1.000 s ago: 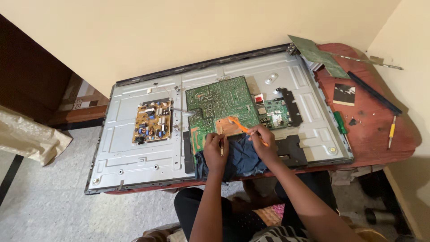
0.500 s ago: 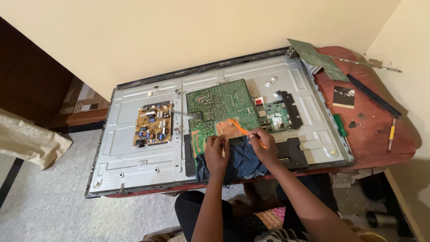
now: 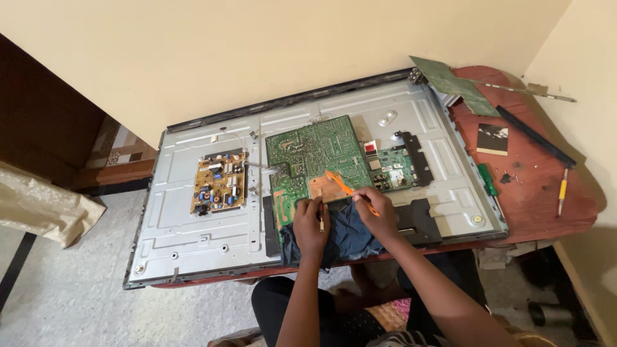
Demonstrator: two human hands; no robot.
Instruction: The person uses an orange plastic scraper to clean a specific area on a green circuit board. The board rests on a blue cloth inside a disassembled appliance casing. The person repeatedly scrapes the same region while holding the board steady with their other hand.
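Red table [image 3: 540, 193], large green circuit board [image 3: 315, 154], orange-handled tool [image 3: 347, 189]

Big board [image 3: 318, 151] on panel [image 3: 186, 238] centre, small board [image 3: 219, 183] left; cloth [image 3: 340, 238] (front edge) below.

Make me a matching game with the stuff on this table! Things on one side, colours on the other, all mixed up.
Things:
1. Big circuit board
2. Small circuit board
3. Cloth under the hands
4. Tool in the right hand

Colours:
A. Dark blue
B. Orange
C. Green
D. Yellow-tan

Pairs: 1-C, 2-D, 3-A, 4-B
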